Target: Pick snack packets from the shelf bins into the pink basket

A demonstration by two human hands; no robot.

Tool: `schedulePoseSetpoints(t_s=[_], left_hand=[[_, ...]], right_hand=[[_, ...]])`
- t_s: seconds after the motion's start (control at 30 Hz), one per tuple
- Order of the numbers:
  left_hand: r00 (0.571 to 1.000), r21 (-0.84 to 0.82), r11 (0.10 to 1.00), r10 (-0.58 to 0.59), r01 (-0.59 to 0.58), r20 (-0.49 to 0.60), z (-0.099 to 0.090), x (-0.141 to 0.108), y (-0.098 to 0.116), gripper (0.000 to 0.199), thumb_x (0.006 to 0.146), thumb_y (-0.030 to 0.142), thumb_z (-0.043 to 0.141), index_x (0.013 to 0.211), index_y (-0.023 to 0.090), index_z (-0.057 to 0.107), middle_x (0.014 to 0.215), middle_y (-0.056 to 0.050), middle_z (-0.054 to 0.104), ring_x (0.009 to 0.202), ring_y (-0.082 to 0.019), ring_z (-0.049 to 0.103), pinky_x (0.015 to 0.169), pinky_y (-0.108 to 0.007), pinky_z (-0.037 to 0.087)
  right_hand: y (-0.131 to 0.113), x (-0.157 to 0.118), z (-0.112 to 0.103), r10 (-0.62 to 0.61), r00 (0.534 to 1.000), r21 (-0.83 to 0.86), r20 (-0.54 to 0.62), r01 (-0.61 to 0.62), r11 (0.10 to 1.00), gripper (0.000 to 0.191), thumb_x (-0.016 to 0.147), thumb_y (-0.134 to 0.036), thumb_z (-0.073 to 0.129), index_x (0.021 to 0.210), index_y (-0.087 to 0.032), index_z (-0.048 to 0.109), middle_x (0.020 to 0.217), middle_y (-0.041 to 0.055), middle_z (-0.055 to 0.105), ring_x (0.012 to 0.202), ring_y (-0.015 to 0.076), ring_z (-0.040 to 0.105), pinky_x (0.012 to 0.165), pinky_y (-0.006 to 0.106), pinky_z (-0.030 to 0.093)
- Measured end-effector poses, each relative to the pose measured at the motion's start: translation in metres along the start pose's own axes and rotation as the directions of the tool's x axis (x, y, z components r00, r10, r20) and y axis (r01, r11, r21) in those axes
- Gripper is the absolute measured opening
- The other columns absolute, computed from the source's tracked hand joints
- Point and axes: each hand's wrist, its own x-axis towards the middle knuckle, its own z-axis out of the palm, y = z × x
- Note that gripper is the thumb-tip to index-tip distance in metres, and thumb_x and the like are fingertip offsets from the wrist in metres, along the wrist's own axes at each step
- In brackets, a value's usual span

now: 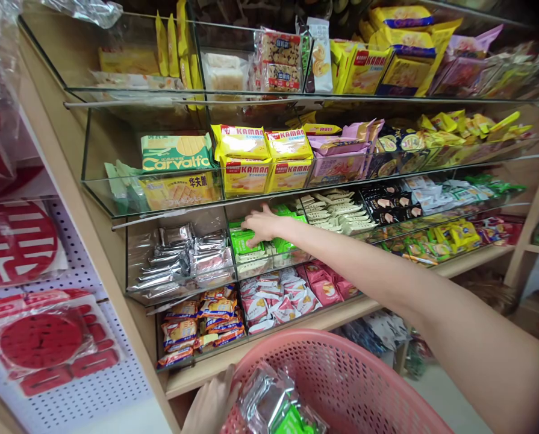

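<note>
My right hand [264, 226] reaches into a glass-fronted shelf compartment. Its fingers are spread over the green snack packets [241, 242], touching the top of them; none is lifted. At the bottom, my left hand [211, 401] is closed on the rim of a pink perforated plastic basket [364, 367]. Inside the basket lie clear-and-silver wrapped packets [267, 392] and a bright green packet [291, 422]. Silver-wrapped snacks [172, 256] fill the compartment left of my right hand, and cream-coloured packets [336, 211] stand to its right.
Glass panels [161, 196] edge the tiered shelves. Yellow wafer packs [246, 160] sit above my right hand; pink-and-white packets [278, 298] and orange-and-blue packets [206, 322] lie below. A wooden side post [93, 223] and a pegboard with red decorations [43, 337] stand at the left.
</note>
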Motion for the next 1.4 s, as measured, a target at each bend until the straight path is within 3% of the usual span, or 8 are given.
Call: schedulePoseSetpoints(t_s=[0.37, 0.53, 0.77, 0.9, 1.0, 1.2, 1.3, 1.4], left_hand=[[0.991, -0.017, 0.999, -0.042, 0.045, 0.125, -0.030, 0.002, 0.014, 0.032, 0.093, 0.025, 0.031, 0.117, 0.021, 0.052, 0.098, -0.010, 0.070, 0.092, -0.021, 0.067, 0.077, -0.028, 0.050], [0.984, -0.062, 0.997, -0.042, 0.054, 0.171, -0.042, 0.003, 0.016, 0.032, 0.094, 0.027, 0.031, 0.116, 0.017, 0.051, 0.091, -0.010, 0.070, 0.088, -0.022, 0.067, 0.073, -0.027, 0.048], [0.969, -0.045, 0.997, -0.043, 0.055, 0.244, -0.052, 0.004, 0.022, 0.028, 0.095, 0.027, 0.034, 0.114, 0.015, 0.051, 0.090, -0.011, 0.070, 0.089, -0.022, 0.067, 0.074, -0.027, 0.046], [0.964, -0.004, 0.998, -0.057, 0.060, 0.259, -0.058, 0.004, 0.028, 0.028, 0.096, 0.029, 0.034, 0.114, 0.015, 0.050, 0.092, -0.011, 0.069, 0.091, -0.021, 0.066, 0.074, -0.026, 0.046], [0.960, -0.009, 0.998, -0.064, 0.069, 0.273, -0.063, 0.005, 0.033, 0.029, 0.096, 0.031, 0.033, 0.112, 0.015, 0.051, 0.088, -0.010, 0.069, 0.088, -0.021, 0.067, 0.070, -0.025, 0.046], [0.961, 0.006, 0.999, -0.047, 0.047, 0.272, -0.069, 0.010, 0.037, 0.031, 0.096, 0.032, 0.033, 0.112, 0.013, 0.052, 0.089, -0.011, 0.069, 0.087, -0.021, 0.067, 0.071, -0.025, 0.046], [0.962, 0.025, 0.999, -0.027, 0.021, 0.273, -0.071, 0.015, 0.034, 0.032, 0.096, 0.034, 0.034, 0.113, 0.013, 0.052, 0.090, -0.012, 0.068, 0.087, -0.022, 0.067, 0.071, -0.026, 0.046], [0.964, 0.034, 0.999, -0.006, -0.003, 0.267, -0.073, 0.020, 0.030, 0.037, 0.095, 0.041, 0.033, 0.108, 0.014, 0.055, 0.093, -0.013, 0.067, 0.089, -0.024, 0.066, 0.073, -0.028, 0.047]], right_hand=[[-0.010, -0.029, 0.009, -0.031, 0.982, 0.014, -0.187, 0.034, 0.999, 0.038, 0.078, -0.045, 0.062, 0.102, -0.015, 0.061, 0.107, 0.0136, 0.061, 0.105, 0.0305, 0.047, 0.095, 0.055, 0.022], [-0.026, -0.105, 0.022, -0.005, 0.909, 0.112, -0.417, 0.057, 0.992, 0.037, 0.089, -0.041, 0.050, 0.119, -0.019, 0.053, 0.118, 0.0110, 0.058, 0.113, 0.0274, 0.045, 0.100, 0.049, 0.017], [-0.037, -0.244, 0.037, 0.417, 0.740, 0.353, -0.527, -0.256, 0.900, 0.049, 0.089, -0.048, 0.045, 0.132, -0.026, 0.043, 0.132, 0.0088, 0.051, 0.123, 0.0285, 0.042, 0.105, 0.050, 0.019], [-0.057, -0.319, 0.085, 0.707, 0.606, 0.656, -0.365, -0.371, 0.657, 0.050, 0.083, -0.052, 0.051, 0.127, -0.030, 0.048, 0.129, 0.0065, 0.053, 0.122, 0.0289, 0.045, 0.104, 0.050, 0.030], [-0.087, -0.359, 0.130, 0.859, 0.510, 0.895, -0.046, -0.362, 0.263, 0.054, 0.077, -0.054, 0.058, 0.125, -0.030, 0.051, 0.132, 0.0052, 0.052, 0.124, 0.0264, 0.045, 0.104, 0.044, 0.037], [-0.147, -0.379, 0.152, 0.787, 0.482, 0.917, 0.385, -0.107, -0.383, 0.054, 0.073, -0.049, 0.064, 0.124, -0.034, 0.053, 0.137, 0.0012, 0.049, 0.125, 0.0236, 0.045, 0.099, 0.037, 0.045], [-0.160, -0.375, 0.145, 0.752, 0.447, 0.833, 0.484, 0.030, -0.553, 0.057, 0.073, -0.044, 0.066, 0.126, -0.032, 0.051, 0.134, 0.0004, 0.053, 0.120, 0.0239, 0.050, 0.096, 0.037, 0.047], [-0.165, -0.377, 0.145, 0.761, 0.408, 0.816, 0.504, 0.066, -0.575, 0.059, 0.073, -0.040, 0.067, 0.128, -0.031, 0.050, 0.134, -0.0011, 0.052, 0.121, 0.0234, 0.049, 0.098, 0.035, 0.046]])
